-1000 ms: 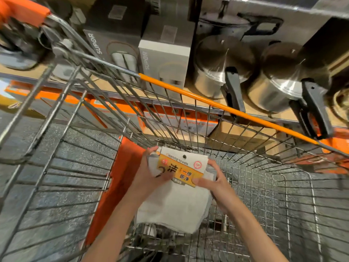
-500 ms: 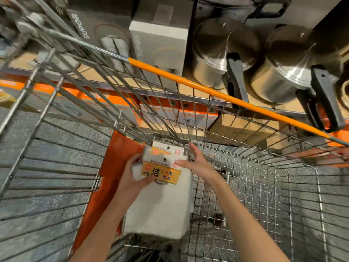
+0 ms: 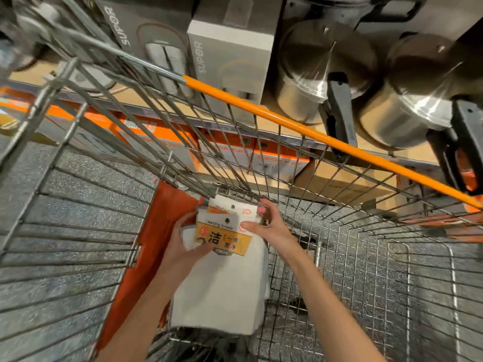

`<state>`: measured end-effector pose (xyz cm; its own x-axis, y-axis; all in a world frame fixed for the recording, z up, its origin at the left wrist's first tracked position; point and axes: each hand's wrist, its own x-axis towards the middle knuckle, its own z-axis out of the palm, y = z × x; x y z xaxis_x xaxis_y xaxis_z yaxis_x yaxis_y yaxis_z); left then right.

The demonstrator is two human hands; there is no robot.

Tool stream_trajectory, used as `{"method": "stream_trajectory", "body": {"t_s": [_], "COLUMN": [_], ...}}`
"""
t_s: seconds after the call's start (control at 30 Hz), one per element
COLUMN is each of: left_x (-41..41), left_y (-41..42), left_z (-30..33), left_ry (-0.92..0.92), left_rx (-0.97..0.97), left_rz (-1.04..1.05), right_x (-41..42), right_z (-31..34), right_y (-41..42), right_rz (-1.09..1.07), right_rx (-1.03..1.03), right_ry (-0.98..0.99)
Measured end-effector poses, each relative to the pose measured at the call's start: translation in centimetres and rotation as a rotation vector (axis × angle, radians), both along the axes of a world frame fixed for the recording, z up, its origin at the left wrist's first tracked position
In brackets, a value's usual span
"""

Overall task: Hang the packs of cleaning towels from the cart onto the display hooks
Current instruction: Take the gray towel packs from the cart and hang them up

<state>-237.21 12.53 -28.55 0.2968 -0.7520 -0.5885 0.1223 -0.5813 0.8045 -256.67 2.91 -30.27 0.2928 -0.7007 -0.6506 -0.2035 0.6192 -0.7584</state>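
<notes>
Since the earlier frame a 2nd header card had slid up behind the front one; my right hand [image 3: 271, 226] went from flat to pinching the cards' edge; left hand [image 3: 183, 244] gripped the towel packs [image 3: 222, 278] from the side; both packs were inside the cart [image 3: 78, 231], nr its front wall; no hooks visible, so I judged nothing hung yet, all left to do.

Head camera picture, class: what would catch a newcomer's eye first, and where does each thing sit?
Two hands, the left hand and the right hand, hold packs of white cleaning towels with yellow labels, low in the middle inside a wire cart. The cart's orange bar cuts slantwise across the upper right. Behind it, shiny steel pots stand on the shelf at top right.
</notes>
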Motion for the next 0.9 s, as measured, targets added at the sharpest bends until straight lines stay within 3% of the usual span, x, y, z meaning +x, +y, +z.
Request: {"method": "stream_trajectory", "body": {"t_s": [0.2,0.43,0.67,0.9], "left_x": [-0.1,-0.8,-0.6,-1.8], "left_y": [0.3,1.0,1.6,1.8], "left_z": [0.1,2.2,7.8,15.5], "left_ry": [0.008,0.057,0.172,0.147], "left_rx": [0.001,-0.013,-0.042,-0.122], "left_rz": [0.046,0.049,-0.045,-0.146], "right_x": [-0.2,-1.2,-3.3,-4.9], "right_z": [0.7,3.3,10.2,18.7], "right_y": [1.2,3.4,5.2,7.4], "right_rz": [0.145,0.104,0.152,0.042], "right_rx": [0.009,-0.023,-0.132,-0.314], "right_ry": [0.061,0.032,0.094,0.117]}}
